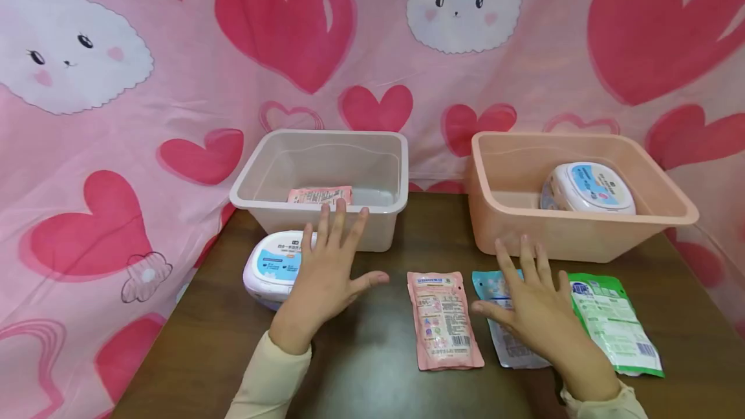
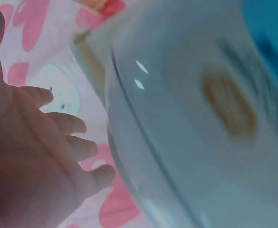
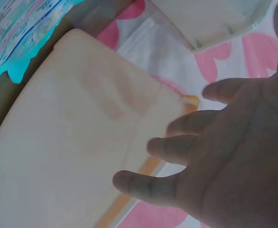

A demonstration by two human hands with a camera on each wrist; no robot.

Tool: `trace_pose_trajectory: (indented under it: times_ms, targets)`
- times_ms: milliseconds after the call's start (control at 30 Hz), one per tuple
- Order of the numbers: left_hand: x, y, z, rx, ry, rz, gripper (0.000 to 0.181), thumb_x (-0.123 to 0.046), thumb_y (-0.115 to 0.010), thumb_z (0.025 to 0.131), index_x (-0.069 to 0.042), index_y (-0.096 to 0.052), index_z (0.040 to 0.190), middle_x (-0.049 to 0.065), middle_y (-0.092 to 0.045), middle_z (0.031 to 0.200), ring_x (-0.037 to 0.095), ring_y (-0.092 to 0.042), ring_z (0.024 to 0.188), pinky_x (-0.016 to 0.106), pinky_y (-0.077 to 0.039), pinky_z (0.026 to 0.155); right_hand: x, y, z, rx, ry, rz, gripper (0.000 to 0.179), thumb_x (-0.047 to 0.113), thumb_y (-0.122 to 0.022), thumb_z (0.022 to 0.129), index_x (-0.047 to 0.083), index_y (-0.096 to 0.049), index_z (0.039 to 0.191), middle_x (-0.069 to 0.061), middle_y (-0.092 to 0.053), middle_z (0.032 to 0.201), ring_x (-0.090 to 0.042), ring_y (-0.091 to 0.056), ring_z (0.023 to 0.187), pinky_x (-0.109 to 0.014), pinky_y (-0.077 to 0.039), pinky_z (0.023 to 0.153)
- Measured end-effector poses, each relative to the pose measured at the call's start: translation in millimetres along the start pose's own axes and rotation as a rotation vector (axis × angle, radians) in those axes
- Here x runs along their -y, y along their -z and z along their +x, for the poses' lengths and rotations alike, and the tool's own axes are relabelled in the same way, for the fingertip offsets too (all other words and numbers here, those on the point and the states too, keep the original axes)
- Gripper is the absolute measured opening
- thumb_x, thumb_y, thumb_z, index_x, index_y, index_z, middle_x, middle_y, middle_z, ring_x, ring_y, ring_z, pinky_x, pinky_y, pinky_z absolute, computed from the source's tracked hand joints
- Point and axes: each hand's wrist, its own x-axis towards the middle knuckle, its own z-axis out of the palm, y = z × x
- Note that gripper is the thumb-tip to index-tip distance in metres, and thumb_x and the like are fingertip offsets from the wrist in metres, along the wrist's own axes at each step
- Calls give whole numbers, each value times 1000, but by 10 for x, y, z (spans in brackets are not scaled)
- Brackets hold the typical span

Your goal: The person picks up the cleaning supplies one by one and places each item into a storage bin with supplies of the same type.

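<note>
Left of the flat-lying pink pouch (image 1: pixel 445 322), your left hand (image 1: pixel 326 270), fingers spread, is nearest the upright white tub (image 1: pixel 270 267), its blue-labelled lid closed. Right of that pouch, your spread right hand (image 1: pixel 535 309) partly hides a flat blue pouch (image 1: pixel 505 338); farther right lies a green-and-white pouch (image 1: pixel 618 325).

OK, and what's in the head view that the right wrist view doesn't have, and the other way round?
Only the head view shows the left hand, the white tub nearest it, the tub inside the peach bin, the pink packet on the table, and the green packet.

Only the right wrist view shows the palm of the right hand.

Both share that hand, the blue packet, the peach bin and the heart-patterned cloth.
</note>
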Motion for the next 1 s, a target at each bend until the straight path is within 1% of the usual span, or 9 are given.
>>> trace_pose_trajectory:
  times_ms: [133,333,467,567,600,700,800,867,1000]
  targets:
    - [155,139,-36,-10,37,9,106,-71,-62,86,-21,-9,165,17,-2,168,41,6,152,66,-4,116,-87,72,-74,23,-21,21,111,73,-59,87,12,-8,164,-29,9,163,-53,9,147,-85,3,100]
    - [436,328,-30,-30,24,23,106,-65,-67,87,-15,-14,164,21,-6,167,43,3,152,68,-8,114,-322,171,-195,18,-48,17,107,63,-63,91,10,-4,163,-31,10,162,-52,12,147,-84,5,100]
    - [630,414,-23,0,29,29,105,-61,-69,87,-14,-13,164,23,-5,166,45,4,151,69,-6,114,-472,168,-275,-19,-44,3,105,57,-67,92,7,-7,162,-35,5,161,-52,9,147,-82,1,102]
    - [784,477,-10,24,35,27,106,-59,-68,88,-14,-11,164,22,-3,167,44,5,151,69,-4,114,-612,143,-346,-45,-33,4,101,51,-69,93,5,-10,162,-37,3,160,-55,5,146,-82,0,102]
    - [839,500,-4,28,38,23,105,-59,-68,88,-14,-10,164,22,-2,167,44,6,151,69,-3,114,-665,138,-366,-47,-35,0,101,51,-69,94,5,-11,162,-38,2,159,-57,2,145,-84,-3,101]
    - [1010,575,21,36,53,12,104,-58,-67,89,-16,-8,164,22,-1,167,44,6,151,69,-2,114,-840,137,-405,-7,-73,-18,100,52,-65,96,5,-6,162,-41,6,157,-66,-7,139,-87,-13,93]
    - [1199,631,59,23,53,-23,101,-56,-66,91,-16,-8,164,23,0,166,46,6,151,70,-3,114,-1007,140,-433,70,-143,-48,101,57,-59,98,4,1,161,-43,12,154,-71,-8,133,-88,-19,85]
    - [1332,649,88,11,48,-43,100,-54,-66,92,-18,-8,164,23,0,166,45,7,151,70,-2,114,-1105,137,-459,116,-187,-65,104,60,-56,98,3,5,159,-45,16,151,-73,-8,130,-89,-21,84]
    - [1578,677,143,-7,35,-47,97,-51,-66,93,-19,-9,164,23,2,166,44,11,150,70,-1,113,-1291,134,-525,177,-236,-66,103,61,-51,99,-2,7,157,-47,16,147,-77,-13,124,-88,-23,82]
